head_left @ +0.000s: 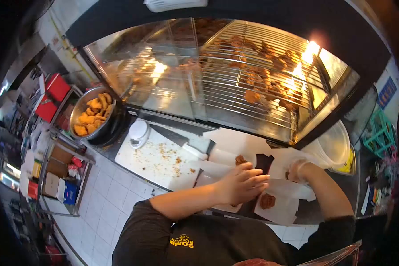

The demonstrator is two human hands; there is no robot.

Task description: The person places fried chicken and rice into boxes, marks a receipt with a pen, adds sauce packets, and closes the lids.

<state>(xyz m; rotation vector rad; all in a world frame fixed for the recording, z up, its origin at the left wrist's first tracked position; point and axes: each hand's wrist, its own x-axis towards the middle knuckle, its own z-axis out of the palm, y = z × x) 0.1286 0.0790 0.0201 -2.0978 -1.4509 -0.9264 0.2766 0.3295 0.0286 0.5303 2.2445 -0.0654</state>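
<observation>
While L hand (241,184) is nr food (240,159), R hand (298,170) @ ctn (280,160).

white cartons (288,210) | open, clustered | brown, crusty pieces (267,201) | some lying inside

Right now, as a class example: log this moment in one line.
Left hand: over open white boxes | Right hand: at brown food piece, grip unclear | White board: crumbs

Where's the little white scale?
In the head view, left of centre: the scale is by the upper-left edge of the white board, right of the big metal pot.
</observation>
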